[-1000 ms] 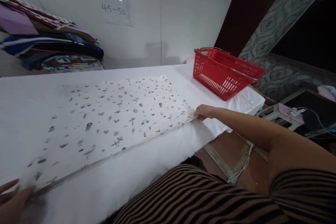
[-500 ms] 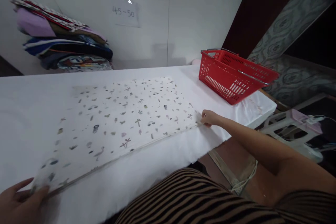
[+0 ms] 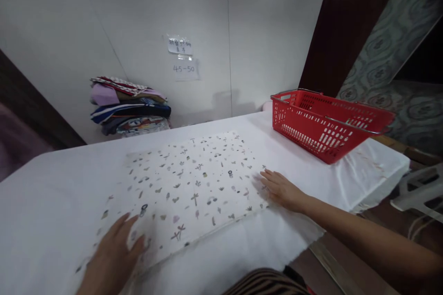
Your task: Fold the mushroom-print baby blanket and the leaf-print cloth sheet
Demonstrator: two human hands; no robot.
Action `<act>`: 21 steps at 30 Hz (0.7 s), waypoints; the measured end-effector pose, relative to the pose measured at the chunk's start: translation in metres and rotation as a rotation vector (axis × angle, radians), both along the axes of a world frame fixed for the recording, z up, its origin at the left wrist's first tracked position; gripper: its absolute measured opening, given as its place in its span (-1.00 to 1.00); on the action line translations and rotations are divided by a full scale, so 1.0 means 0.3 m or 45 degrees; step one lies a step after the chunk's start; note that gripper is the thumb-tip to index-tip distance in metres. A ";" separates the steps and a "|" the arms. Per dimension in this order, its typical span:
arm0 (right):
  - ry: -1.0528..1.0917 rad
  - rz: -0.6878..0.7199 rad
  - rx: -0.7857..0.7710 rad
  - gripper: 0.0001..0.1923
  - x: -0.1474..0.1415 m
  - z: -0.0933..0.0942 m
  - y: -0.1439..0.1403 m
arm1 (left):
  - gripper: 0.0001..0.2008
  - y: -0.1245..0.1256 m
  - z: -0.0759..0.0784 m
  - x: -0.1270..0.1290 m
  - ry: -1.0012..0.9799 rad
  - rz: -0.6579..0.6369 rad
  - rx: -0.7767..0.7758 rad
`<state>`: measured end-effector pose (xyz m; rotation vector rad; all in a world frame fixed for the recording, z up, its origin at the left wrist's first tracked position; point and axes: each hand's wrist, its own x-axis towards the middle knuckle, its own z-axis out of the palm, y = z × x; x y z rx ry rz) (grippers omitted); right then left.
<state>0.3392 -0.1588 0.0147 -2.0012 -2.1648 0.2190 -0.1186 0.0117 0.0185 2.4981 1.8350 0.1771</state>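
A white cloth [image 3: 187, 184] printed with small palm trees, flamingos and other motifs lies spread flat on the white-covered table [image 3: 44, 203]. Over its near left part is my left hand [image 3: 114, 249], open with the fingers apart and slightly blurred. My right hand [image 3: 282, 190] lies flat at the cloth's right edge, fingers stretched out toward the left. Neither hand grips the cloth. The near edge of the cloth runs between the two hands, and its near left corner is partly hidden by my left hand and forearm.
To the right on the table stands a red plastic basket [image 3: 325, 124] with metal handles. A stack of folded fabrics [image 3: 129, 106] sits behind the table at the left. Two paper signs [image 3: 185, 69] are taped to the wall. A white stool [image 3: 420, 189] is at the far right.
Both hands have let go of the cloth's near corners and now rest open over it. My left hand moved right and inward. The head view has tilted up and shifted left.
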 end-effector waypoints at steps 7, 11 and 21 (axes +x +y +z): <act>0.179 0.037 -0.127 -0.37 0.025 -0.040 0.003 | -0.55 0.077 0.110 0.542 -0.104 -0.533 -0.086; 0.260 -0.280 0.145 -0.53 0.075 0.005 0.087 | -0.60 0.157 0.132 0.897 -0.187 -0.663 -0.346; 0.093 -0.622 -0.236 -0.66 0.129 0.004 0.258 | -0.56 0.296 0.045 1.447 -0.262 -0.245 -0.548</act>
